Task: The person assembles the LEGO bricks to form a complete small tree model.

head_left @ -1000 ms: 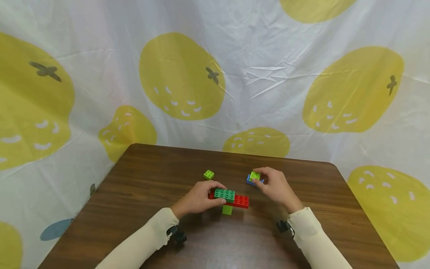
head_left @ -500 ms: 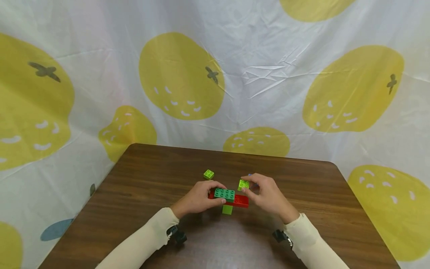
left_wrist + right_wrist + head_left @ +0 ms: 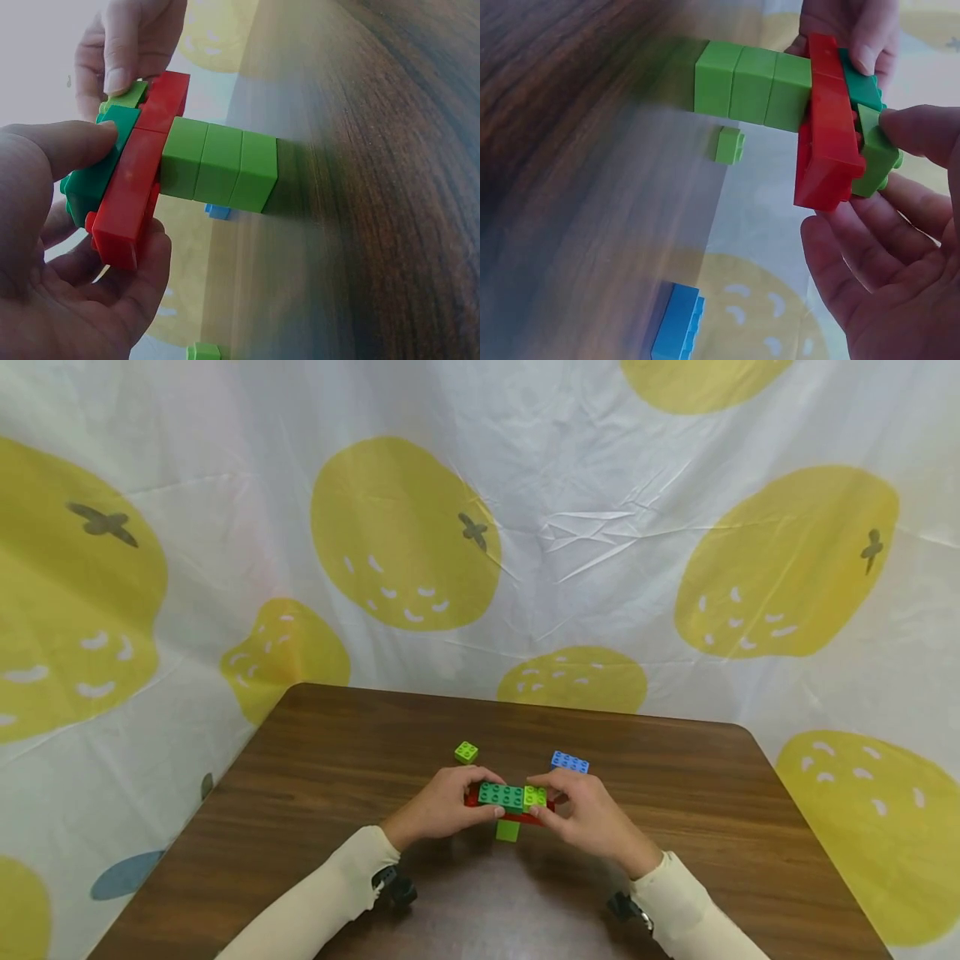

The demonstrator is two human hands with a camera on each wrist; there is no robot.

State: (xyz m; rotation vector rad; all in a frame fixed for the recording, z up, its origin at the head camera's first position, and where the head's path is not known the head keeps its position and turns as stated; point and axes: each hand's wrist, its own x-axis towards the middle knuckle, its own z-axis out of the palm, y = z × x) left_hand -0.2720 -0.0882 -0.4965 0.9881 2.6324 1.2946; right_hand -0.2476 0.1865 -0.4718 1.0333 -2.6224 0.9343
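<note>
A column of three light green bricks [image 3: 220, 163] stands on the table, with red bricks [image 3: 133, 196] laid crosswise over it. On the red layer sits a dark green eight-stud brick [image 3: 501, 796]. My left hand [image 3: 442, 806] grips the left end of this build, thumb on the dark green brick and fingers round the far side. Between right thumb and fingers, my right hand [image 3: 592, 817] pinches a small lime brick [image 3: 535, 797], right beside the dark green one above the red layer. In the right wrist view this lime brick looks slightly tilted, with red studs showing below it.
A loose lime brick [image 3: 467, 752] lies behind the build, toward the left. Farther right, a blue brick [image 3: 570, 762] rests on the brown wooden table [image 3: 360, 727], just beyond my right hand. A lemon-print curtain [image 3: 570, 568] hangs behind the table's far edge.
My right hand has lifted the small lime brick off the blue brick and carried it left and nearer, onto the red layer. The left hand has kept its hold.
</note>
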